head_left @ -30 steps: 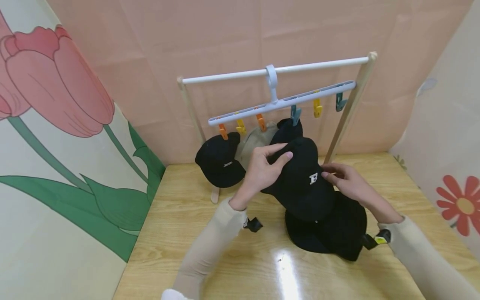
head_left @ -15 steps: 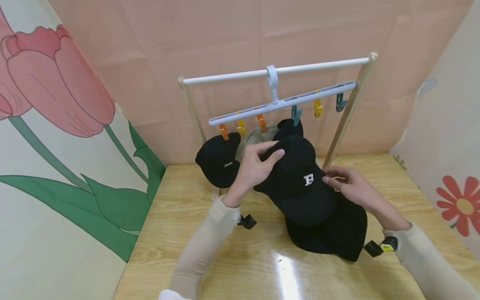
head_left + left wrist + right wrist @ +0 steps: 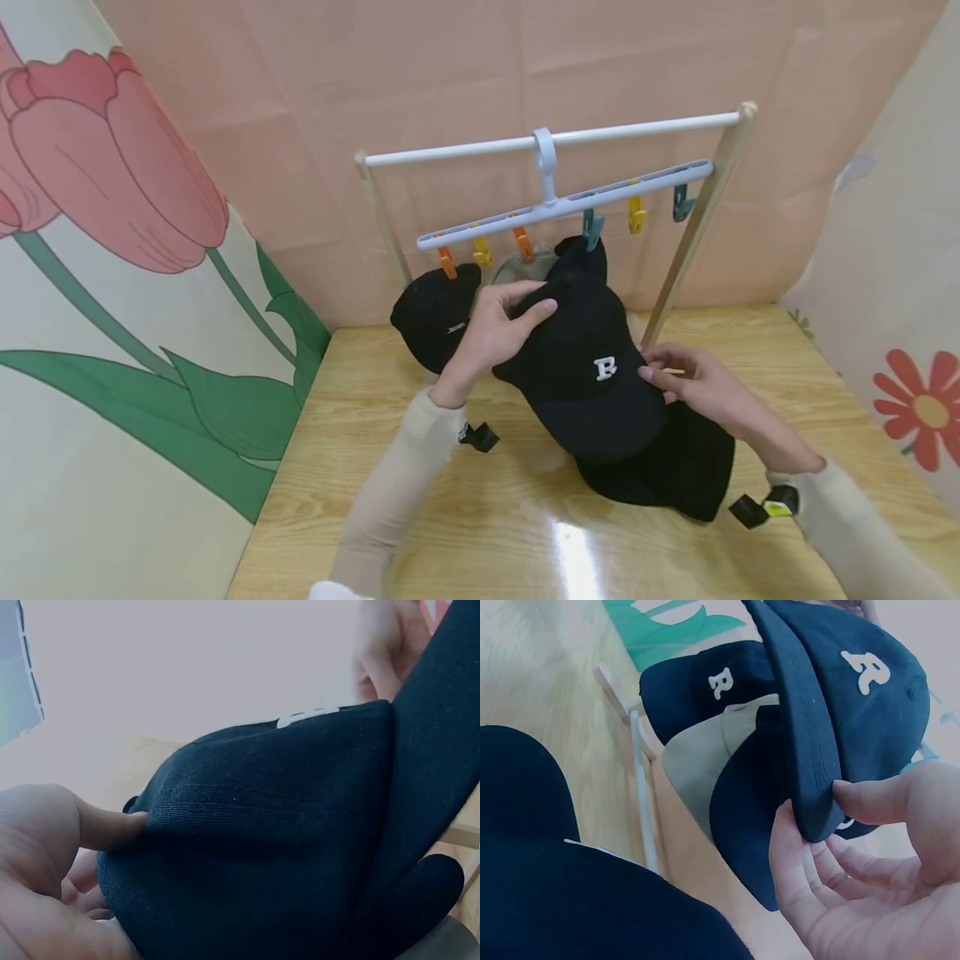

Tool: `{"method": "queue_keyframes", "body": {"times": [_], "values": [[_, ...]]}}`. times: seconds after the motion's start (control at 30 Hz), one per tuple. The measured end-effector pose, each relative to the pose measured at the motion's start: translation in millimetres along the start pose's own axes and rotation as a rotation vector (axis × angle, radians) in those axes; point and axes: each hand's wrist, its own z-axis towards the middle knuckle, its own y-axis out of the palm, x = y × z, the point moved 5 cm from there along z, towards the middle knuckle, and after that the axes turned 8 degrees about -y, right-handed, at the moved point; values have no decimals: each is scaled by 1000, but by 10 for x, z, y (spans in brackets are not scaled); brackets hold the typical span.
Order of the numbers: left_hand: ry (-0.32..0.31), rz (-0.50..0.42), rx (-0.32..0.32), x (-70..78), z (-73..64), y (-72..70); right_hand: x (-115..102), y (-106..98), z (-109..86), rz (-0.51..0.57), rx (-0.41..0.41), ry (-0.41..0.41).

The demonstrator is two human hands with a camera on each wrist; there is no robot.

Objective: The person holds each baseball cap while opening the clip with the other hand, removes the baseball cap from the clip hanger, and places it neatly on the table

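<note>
A black cap [image 3: 573,333] with a white letter R on its front is held up between both hands, its brim slanting down and to the right. The left hand [image 3: 498,329] pinches the cap's crown edge, thumb on the outside, as the left wrist view shows. On the other side the right hand [image 3: 693,383] pinches the end of the brim [image 3: 814,772] between thumb and fingers. Beneath it a second black cap [image 3: 693,467] lies on the table, partly covered. Behind, a black cap [image 3: 435,317], a beige cap [image 3: 517,268] and a dark cap [image 3: 585,258] hang from clips.
A pale blue hanger [image 3: 562,207] hangs tilted from the white bar [image 3: 630,133] of a wooden-legged rack. On its right half, a yellow clip [image 3: 637,215] and a teal clip [image 3: 682,204] hold nothing. A wood-grain table [image 3: 360,467] lies below.
The held cap has shifted left and its front has turned more toward the head camera. The left hand moved left and the right hand slightly down, both keeping their hold.
</note>
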Motion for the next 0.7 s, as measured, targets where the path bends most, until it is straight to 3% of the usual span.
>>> {"method": "queue_keyframes", "body": {"times": [0.23, 0.37, 0.57, 0.7], "values": [[-7, 21, -41, -17, 9, -35, 29, 105, -31, 105, -74, 36], [-30, -2, -92, -13, 13, -19, 46, 148, -35, 99, -101, 41], [-39, -44, -185, 0, -15, 36, -4, 76, 33, 8, -60, -35], [-25, -27, -206, 3, -31, 61, -127, -34, 101, -32, -4, -87]]}}
